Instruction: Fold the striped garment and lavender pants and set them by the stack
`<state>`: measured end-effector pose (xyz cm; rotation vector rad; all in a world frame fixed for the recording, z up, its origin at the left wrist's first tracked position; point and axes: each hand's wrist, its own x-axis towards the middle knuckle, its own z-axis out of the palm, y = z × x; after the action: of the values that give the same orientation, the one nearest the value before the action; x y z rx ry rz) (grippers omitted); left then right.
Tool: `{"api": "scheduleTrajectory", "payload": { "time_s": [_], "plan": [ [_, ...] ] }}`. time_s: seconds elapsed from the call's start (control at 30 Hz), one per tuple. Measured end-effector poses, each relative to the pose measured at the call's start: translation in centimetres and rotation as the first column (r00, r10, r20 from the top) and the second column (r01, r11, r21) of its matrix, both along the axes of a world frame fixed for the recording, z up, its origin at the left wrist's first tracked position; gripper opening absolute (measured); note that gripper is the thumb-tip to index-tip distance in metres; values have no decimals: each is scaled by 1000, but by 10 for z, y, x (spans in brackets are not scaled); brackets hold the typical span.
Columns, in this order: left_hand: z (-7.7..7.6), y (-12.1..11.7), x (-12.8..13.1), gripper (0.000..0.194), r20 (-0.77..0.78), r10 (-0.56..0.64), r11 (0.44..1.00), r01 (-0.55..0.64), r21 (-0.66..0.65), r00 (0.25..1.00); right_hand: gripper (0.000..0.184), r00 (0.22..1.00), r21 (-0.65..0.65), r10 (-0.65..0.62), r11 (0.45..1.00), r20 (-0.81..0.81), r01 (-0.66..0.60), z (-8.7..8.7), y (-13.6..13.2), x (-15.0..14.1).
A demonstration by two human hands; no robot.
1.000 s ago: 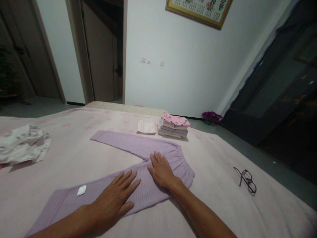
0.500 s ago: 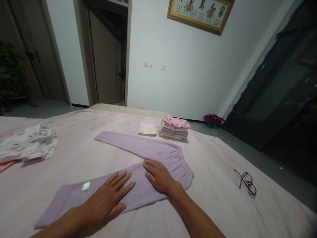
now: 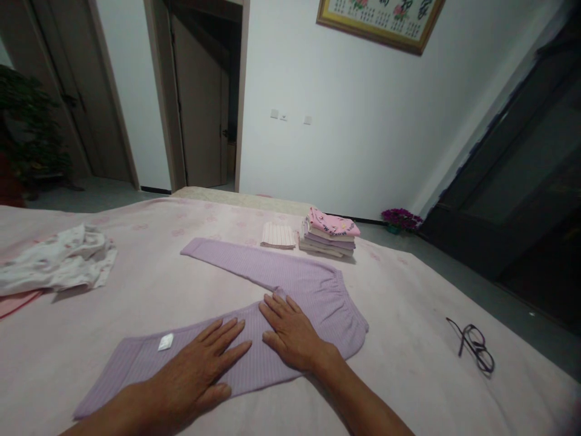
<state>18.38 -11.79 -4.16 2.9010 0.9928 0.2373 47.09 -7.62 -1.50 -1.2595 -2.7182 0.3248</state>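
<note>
Light purple ribbed trousers (image 3: pixel 313 284) lie spread on the pink bedsheet (image 3: pixel 408 363), legs pointing left and the gathered waistband at the right. My left hand (image 3: pixel 200 366) rests flat on the nearer leg, fingers stretched out, right of a small white label (image 3: pixel 166 342). My right hand (image 3: pixel 290 333) lies flat on the same leg near the crotch, fingers extended and thumb apart. Neither hand grips the cloth. The farther leg stretches away to the upper left, untouched.
A folded striped cloth (image 3: pixel 278 235) sits beside a stack of folded clothes (image 3: pixel 329 233) beyond the trousers. Crumpled white clothing (image 3: pixel 63 260) lies at the left, partly over something pink. Eyeglasses (image 3: pixel 474 345) rest at the right, near the bed's edge.
The view has turned slightly, so the room and bed items sit a little differently in the picture. My right hand has shifted slightly left along the trousers; my left hand stays flat on the leg.
</note>
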Motion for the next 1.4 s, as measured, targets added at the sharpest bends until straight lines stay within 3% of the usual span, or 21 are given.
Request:
{"api": "scheduleTrajectory", "payload": {
  "time_s": [0.13,0.33,0.53,0.77,0.87,1.0,1.1,1.23,1.33,1.4],
  "plan": [
    [-5,0,-35,71,3,80,991,-80,106,997,63,999,-25,-51,998,20,51,1,6,16],
    [-27,1,-96,70,-2,255,924,-243,296,967,63,970,16,-227,974,81,227,-9,24,60],
    [-42,-10,-132,70,83,421,885,-429,179,903,64,863,118,-488,872,133,475,-19,41,98],
    [-56,-2,-160,57,171,549,822,-565,70,818,61,793,210,-592,801,145,560,-29,47,109],
    [-49,1,-157,57,199,639,754,-656,29,743,60,756,250,-639,762,142,597,-33,48,109],
    [-19,-2,-141,48,223,678,730,-677,-92,701,59,744,259,-652,751,147,607,-35,49,109],
    [1,-3,-132,46,204,727,687,-689,-232,656,58,741,265,-655,747,145,609,-36,49,109],
    [13,1,-135,44,151,790,593,-678,-435,595,58,746,279,-648,753,155,596,-38,50,110],
    [18,4,-141,40,89,772,597,-668,-444,630,58,739,286,-654,748,161,599,-38,51,110],
    [23,5,-139,41,51,767,613,-707,-352,639,57,733,292,-661,741,158,605,-37,50,109]
  ]
}}
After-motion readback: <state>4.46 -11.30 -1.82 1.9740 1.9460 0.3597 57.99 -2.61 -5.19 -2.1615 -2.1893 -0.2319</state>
